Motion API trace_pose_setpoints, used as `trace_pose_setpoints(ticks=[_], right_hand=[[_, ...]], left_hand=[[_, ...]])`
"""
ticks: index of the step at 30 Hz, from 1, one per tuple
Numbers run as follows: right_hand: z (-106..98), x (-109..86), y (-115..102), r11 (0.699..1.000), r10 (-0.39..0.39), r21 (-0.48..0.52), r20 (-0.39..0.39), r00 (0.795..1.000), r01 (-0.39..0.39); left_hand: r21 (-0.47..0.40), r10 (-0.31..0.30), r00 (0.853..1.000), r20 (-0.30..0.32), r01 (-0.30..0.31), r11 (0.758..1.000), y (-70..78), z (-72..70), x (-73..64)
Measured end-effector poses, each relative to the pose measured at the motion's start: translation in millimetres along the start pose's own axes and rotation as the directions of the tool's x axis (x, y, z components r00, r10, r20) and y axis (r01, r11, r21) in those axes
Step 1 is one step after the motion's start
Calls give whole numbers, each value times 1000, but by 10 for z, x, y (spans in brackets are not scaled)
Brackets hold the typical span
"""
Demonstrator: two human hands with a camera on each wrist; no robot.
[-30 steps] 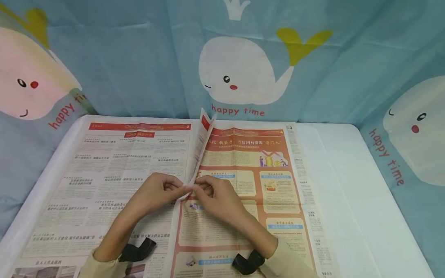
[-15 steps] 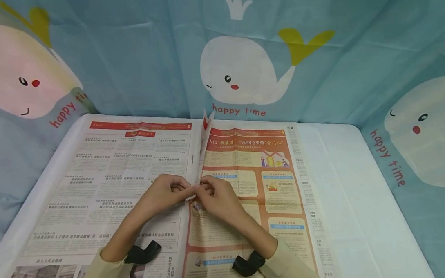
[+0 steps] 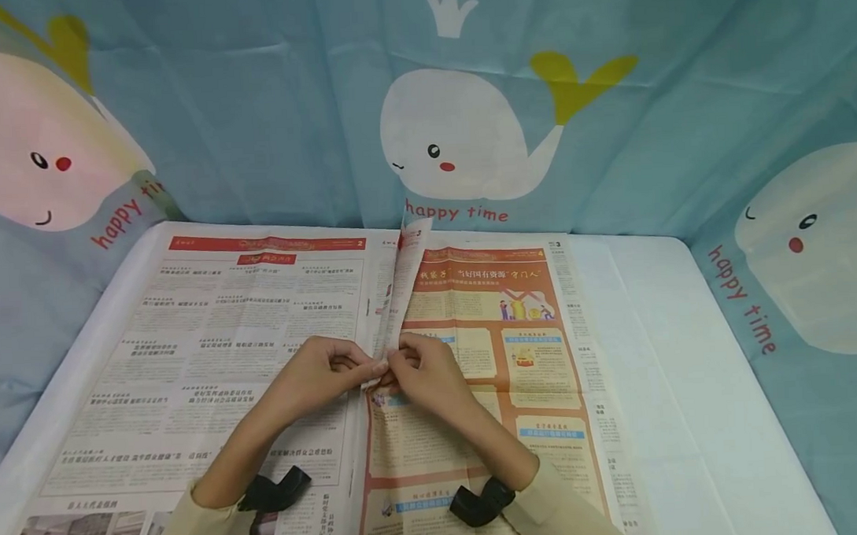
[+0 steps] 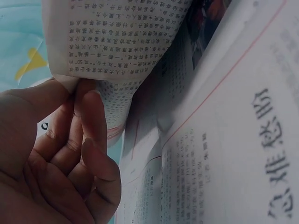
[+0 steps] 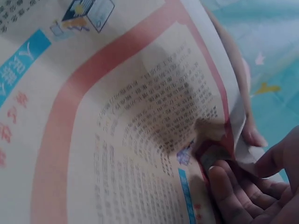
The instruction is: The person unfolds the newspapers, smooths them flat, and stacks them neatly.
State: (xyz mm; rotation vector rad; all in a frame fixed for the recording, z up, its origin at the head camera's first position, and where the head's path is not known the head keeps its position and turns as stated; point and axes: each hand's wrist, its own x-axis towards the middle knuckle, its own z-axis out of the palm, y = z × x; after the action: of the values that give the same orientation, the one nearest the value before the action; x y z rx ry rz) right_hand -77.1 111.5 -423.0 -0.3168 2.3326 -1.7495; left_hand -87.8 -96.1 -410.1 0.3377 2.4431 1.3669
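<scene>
An open newspaper [image 3: 477,443] lies spread on the white table, its right side printed in orange and cream. Along the middle a raised page edge [image 3: 406,272] stands up and leans right at its far end. My left hand [image 3: 326,375] pinches this edge between thumb and forefinger, and the left wrist view shows the sheet [image 4: 117,42] hanging from that grip. Right beside it, my right hand [image 3: 431,375] also pinches the edge; the right wrist view has its thumb and curled fingers [image 5: 222,184] around the buckled margin.
The white tabletop [image 3: 676,353] shows right of the newspaper. A blue curtain [image 3: 253,108] with printed whales surrounds the table at the back and sides. Black bands [image 3: 482,502] sit on both wrists beside light sleeves.
The raised page edge has swung from leaning left to leaning right, showing more of its printed face. Both hands have shifted slightly right, still pinching it.
</scene>
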Motion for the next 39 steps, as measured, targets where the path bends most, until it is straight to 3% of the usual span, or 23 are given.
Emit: trace_pose_setpoints(ticks=[6, 13, 19, 24, 29, 39], right_hand=[[-40, -13, 1, 997, -45, -60, -58, 997, 41], [-51, 6, -19, 998, -33, -63, -58, 998, 29], [-205, 19, -56, 987, 97, 130, 6, 995, -96], [-360, -20, -163, 964, 130, 226, 39, 991, -136], [-492, -97, -258, 955, 160, 253, 7, 987, -157], [-747, -190, -202, 957, 176, 243, -63, 982, -156]], left_hand=[[-17, -5, 1000, -11, 5, 1000, 25, -29, -31], [-21, 3, 1000, 9, -2, 1000, 31, -47, -31], [10, -5, 999, -39, 5, 1000, 48, -187, -82], [16, -36, 997, -65, 37, 999, 48, -249, -92], [41, -47, 996, -72, 50, 998, 24, -267, -81], [39, -162, 983, -89, 166, 985, -132, -353, -184]])
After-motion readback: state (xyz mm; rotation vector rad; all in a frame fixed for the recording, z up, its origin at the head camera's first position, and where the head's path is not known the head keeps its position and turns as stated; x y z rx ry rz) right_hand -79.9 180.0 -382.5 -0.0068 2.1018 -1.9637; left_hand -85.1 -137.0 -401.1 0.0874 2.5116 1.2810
